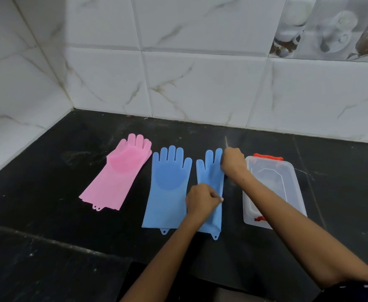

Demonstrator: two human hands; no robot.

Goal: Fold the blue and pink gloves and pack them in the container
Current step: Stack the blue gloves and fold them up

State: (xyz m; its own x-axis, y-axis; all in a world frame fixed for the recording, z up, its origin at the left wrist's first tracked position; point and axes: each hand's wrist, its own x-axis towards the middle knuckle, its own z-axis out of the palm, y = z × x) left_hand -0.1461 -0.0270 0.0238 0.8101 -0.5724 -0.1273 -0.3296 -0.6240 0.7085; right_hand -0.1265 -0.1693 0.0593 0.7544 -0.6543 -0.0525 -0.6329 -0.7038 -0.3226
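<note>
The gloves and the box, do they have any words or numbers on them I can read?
No readable text anywhere.
Pink gloves: none, only bristle dots.
Flat blue glove: none.
Blue glove under the hands: none visible.
Clear container: none visible.
Wall tiles: marble veins and a picture, no letters.

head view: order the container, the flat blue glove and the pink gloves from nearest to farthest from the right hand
From the right hand, which grips the other blue glove:
1. Container, just to its right on the counter.
2. Flat blue glove, to its left, beyond the gripped glove.
3. Pink gloves, far left, nearest the corner wall.
</note>
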